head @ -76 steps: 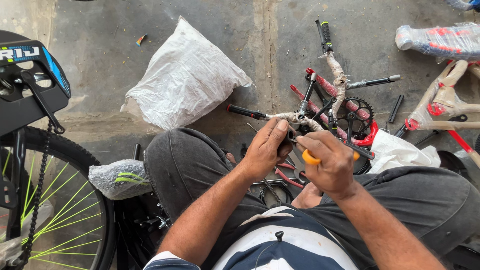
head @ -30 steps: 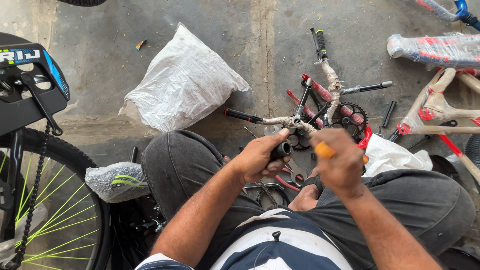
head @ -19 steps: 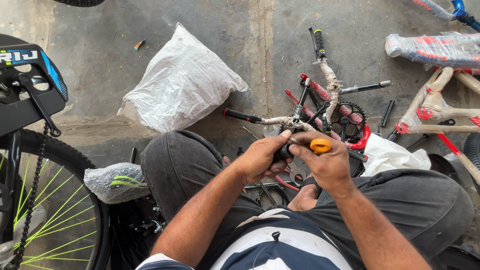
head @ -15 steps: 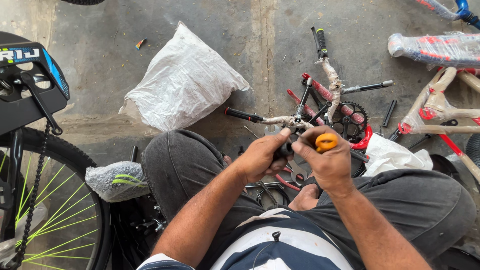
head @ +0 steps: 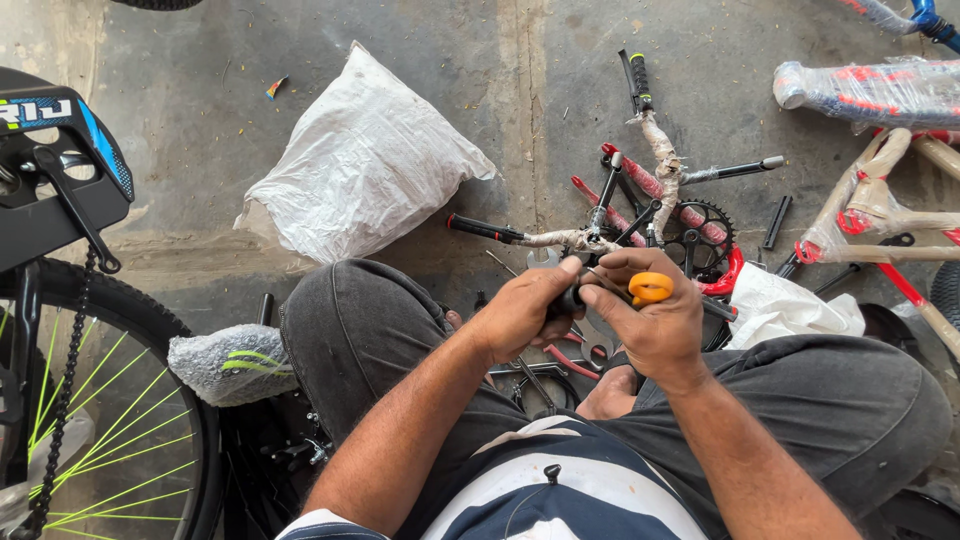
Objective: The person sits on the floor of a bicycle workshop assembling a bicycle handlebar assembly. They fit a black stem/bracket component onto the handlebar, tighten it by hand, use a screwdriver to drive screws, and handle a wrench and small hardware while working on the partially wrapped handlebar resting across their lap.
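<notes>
I sit on the floor with a small bicycle part held between my knees. My left hand (head: 525, 310) grips a dark part of the handlebar assembly (head: 565, 240), a wrapped bar with a black grip at its left end. My right hand (head: 650, 320) is closed on an orange-handled tool (head: 651, 288), its tip meeting the part right at my left fingers. Just beyond my hands lie a black chainring (head: 700, 225) and a red wrapped frame tube (head: 650, 185).
A white woven sack (head: 360, 165) lies on the concrete ahead to the left. A bicycle wheel with green spokes (head: 90, 410) and a black chain guard (head: 55, 170) stand at my left. Plastic-wrapped bicycle frames (head: 880, 200) and white plastic (head: 780, 305) lie at the right. A wrapped saddle (head: 230, 362) rests by my left knee.
My right hand has turned the orange-handled tool against the part, its handle shifting slightly above my knuckles. My left hand has kept its grip. The view has shifted a little.
</notes>
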